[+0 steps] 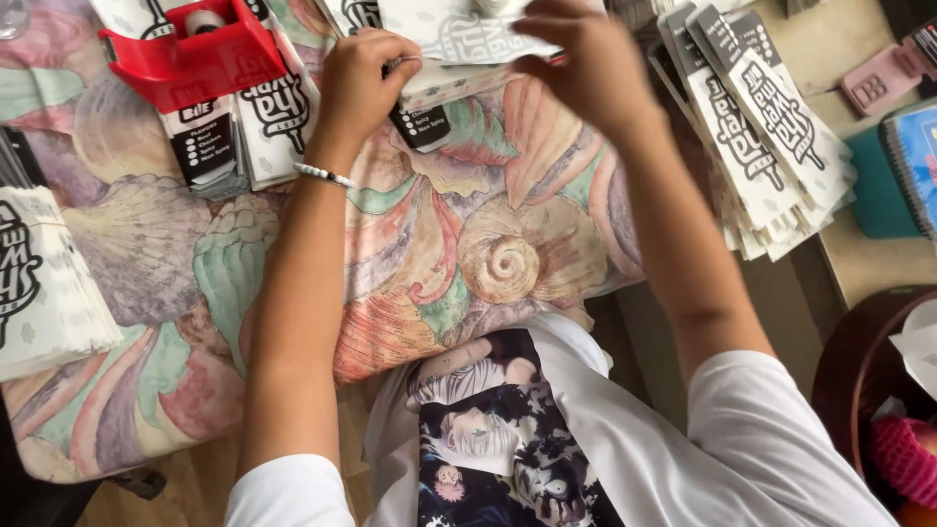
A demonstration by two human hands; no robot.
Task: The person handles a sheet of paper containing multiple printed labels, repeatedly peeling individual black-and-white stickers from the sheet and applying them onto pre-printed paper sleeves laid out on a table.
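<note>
2 hands, left hand [363, 80] and right hand [584, 68], pinch a white printed paper sleeve [459, 37].

tape dispenser [190, 54] cropped, right hand [586, 68] blurred

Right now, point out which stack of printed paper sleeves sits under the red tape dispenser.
The stack at upper left, partly under the red tape dispenser; the fanned right stack and left-edge stack carry nothing.
</note>
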